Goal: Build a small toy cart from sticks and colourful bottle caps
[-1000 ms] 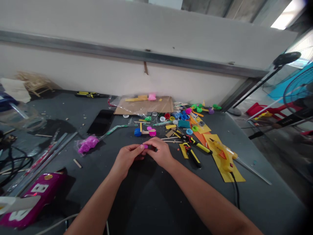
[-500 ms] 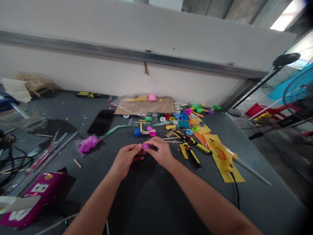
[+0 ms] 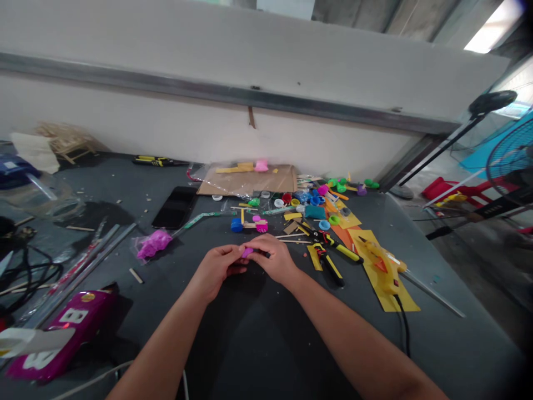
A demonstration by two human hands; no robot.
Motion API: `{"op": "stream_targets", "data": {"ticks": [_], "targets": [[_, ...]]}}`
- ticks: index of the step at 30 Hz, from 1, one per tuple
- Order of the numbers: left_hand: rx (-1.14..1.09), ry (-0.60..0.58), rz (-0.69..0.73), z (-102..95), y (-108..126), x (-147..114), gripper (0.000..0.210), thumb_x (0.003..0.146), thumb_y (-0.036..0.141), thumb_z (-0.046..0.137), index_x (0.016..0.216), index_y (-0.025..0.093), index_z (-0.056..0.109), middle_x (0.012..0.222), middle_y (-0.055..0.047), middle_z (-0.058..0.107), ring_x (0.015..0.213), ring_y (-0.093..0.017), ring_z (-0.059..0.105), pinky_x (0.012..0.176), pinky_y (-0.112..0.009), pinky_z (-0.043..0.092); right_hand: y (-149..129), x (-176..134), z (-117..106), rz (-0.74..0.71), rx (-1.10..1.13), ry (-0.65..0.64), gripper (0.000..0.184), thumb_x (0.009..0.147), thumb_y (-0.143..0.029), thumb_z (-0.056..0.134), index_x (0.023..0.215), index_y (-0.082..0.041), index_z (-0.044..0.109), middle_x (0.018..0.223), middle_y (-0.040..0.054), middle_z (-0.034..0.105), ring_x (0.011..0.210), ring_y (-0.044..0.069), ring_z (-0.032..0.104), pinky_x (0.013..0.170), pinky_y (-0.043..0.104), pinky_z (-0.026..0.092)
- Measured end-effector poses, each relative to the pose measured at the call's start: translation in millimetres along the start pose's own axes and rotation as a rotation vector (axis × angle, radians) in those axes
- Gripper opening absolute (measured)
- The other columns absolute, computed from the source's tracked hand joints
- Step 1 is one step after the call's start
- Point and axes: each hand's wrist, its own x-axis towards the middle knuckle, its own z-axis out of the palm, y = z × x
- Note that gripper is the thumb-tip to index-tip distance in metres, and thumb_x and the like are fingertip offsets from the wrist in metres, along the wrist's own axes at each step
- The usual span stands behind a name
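Observation:
Between the fingertips of both hands is a small purple lump of modelling clay [image 3: 247, 252]. My left hand [image 3: 219, 268] pinches it from the left, fingers curled. From the right, my right hand [image 3: 275, 256] grips it with thumb and fingers. Just beyond the hands stands a small model car [image 3: 250, 224] with a blue end, a pink end and an upright yellow stick. Off to the left lies a clear bag of crumpled purple clay [image 3: 153, 243].
A glue gun [image 3: 385, 272] lies on yellow sheet at right, near black-and-yellow pliers [image 3: 327, 261]. Bottle caps [image 3: 316, 197] cluster behind. At left are a phone [image 3: 175, 206], a magenta power strip [image 3: 66, 333], plastic rods [image 3: 89, 261] and a clear jug [image 3: 45, 194].
The clay has been turned slightly between the fingers and looks more tilted. Both hands stay close together in nearly the same place; the view has shifted a little.

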Motion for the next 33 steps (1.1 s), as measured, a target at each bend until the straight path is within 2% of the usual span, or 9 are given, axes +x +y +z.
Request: {"op": "stream_targets", "data": {"ticks": [4, 7, 11, 16, 19, 21, 24, 27, 33], "targets": [[0.037, 0.06, 0.026, 3.3, -1.5, 1.0, 0.03, 0.067, 0.043, 0.068, 0.073, 0.013, 0.069, 0.07, -0.005, 0.065, 0.066, -0.013, 0.058, 0.061, -0.025, 0.05, 0.3, -1.2, 1.2, 0.112, 0.027, 0.004, 0.023, 0.076, -0.027, 0.065, 0.099, -0.025, 0.066, 0.086, 0.0021, 0.066, 0.072, 0.014, 0.058, 0.064, 0.026, 0.046], [0.108, 0.107, 0.061, 5.5, -2.5, 1.8, 0.032, 0.064, 0.044, 0.07, 0.072, 0.013, 0.069, 0.067, -0.005, 0.065, 0.066, -0.014, 0.058, 0.061, -0.025, 0.05, 0.1, -1.5, 0.9, 0.131, 0.014, 0.011, 0.015, 0.077, -0.025, 0.063, 0.092, -0.024, 0.068, 0.081, 0.0016, 0.066, 0.071, 0.014, 0.058, 0.064, 0.026, 0.046], [0.182, 0.15, 0.094, 5.7, -3.6, 2.7, 0.027, 0.06, 0.038, 0.074, 0.069, 0.014, 0.07, 0.065, -0.003, 0.065, 0.062, -0.011, 0.057, 0.06, -0.022, 0.048, -1.8, -1.3, -0.1, 0.12, 0.041, -0.008, 0.017, 0.076, -0.026, 0.065, 0.092, -0.024, 0.068, 0.079, 0.0014, 0.065, 0.069, 0.013, 0.057, 0.062, 0.026, 0.046], [0.119, 0.144, 0.083, 5.2, -3.1, 1.8, 0.034, 0.064, 0.045, 0.07, 0.076, 0.013, 0.07, 0.072, -0.007, 0.068, 0.066, -0.014, 0.06, 0.063, -0.026, 0.05, -3.0, 0.8, 1.9, 0.208, 0.164, 0.086, 0.011, 0.076, -0.029, 0.064, 0.083, -0.021, 0.069, 0.079, 0.0015, 0.067, 0.074, 0.015, 0.061, 0.069, 0.027, 0.048], [0.094, 0.124, 0.066, 5.6, -1.7, 0.9, 0.034, 0.063, 0.044, 0.071, 0.078, 0.013, 0.069, 0.073, -0.006, 0.067, 0.066, -0.014, 0.06, 0.063, -0.027, 0.051, -2.9, 1.5, 4.6, 0.304, 0.266, 0.147, 0.015, 0.072, -0.032, 0.067, 0.08, -0.02, 0.068, 0.078, 0.0015, 0.069, 0.072, 0.015, 0.062, 0.067, 0.026, 0.049], [0.123, 0.112, 0.084, 5.5, -1.6, 1.1, 0.031, 0.062, 0.042, 0.072, 0.074, 0.014, 0.069, 0.071, -0.005, 0.067, 0.065, -0.013, 0.059, 0.063, -0.026, 0.05, -2.8, 1.5, 5.8, 0.33, 0.333, 0.139, 0.019, 0.07, -0.034, 0.068, 0.083, -0.02, 0.068, 0.076, 0.0011, 0.068, 0.069, 0.014, 0.062, 0.064, 0.025, 0.049], [0.215, 0.138, 0.17, 4.5, -2.9, 3.1, 0.028, 0.063, 0.042, 0.071, 0.071, 0.015, 0.069, 0.066, -0.003, 0.066, 0.063, -0.013, 0.058, 0.063, -0.025, 0.049, -3.0, 2.0, 5.9, 0.388, 0.414, 0.063, 0.023, 0.07, -0.037, 0.067, 0.085, -0.019, 0.067, 0.071, -0.0002, 0.066, 0.058, 0.011, 0.058, 0.053, 0.022, 0.046], [0.298, 0.186, 0.232, 4.2, -4.7, 4.9, 0.027, 0.062, 0.041, 0.072, 0.073, 0.017, 0.07, 0.065, -0.001, 0.066, 0.061, -0.013, 0.058, 0.062, -0.024, 0.048, -3.2, 3.4, 4.5, 0.462, 0.431, 0.046, 0.021, 0.068, -0.037, 0.068, 0.076, -0.018, 0.067, 0.059, -0.0029, 0.061, 0.046, 0.007, 0.047, 0.043, 0.02, 0.038], [0.34, 0.173, 0.262, 5.2, -4.3, 4.4, 0.026, 0.063, 0.04, 0.071, 0.076, 0.017, 0.069, 0.066, 0.0, 0.066, 0.06, -0.012, 0.058, 0.061, -0.023, 0.048, -3.2, 4.5, 2.7, 0.49, 0.466, 0.076, 0.019, 0.067, -0.035, 0.068, 0.072, -0.016, 0.067, 0.053, -0.0042, 0.056, 0.043, 0.006, 0.043, 0.041, 0.018, 0.035]]}}
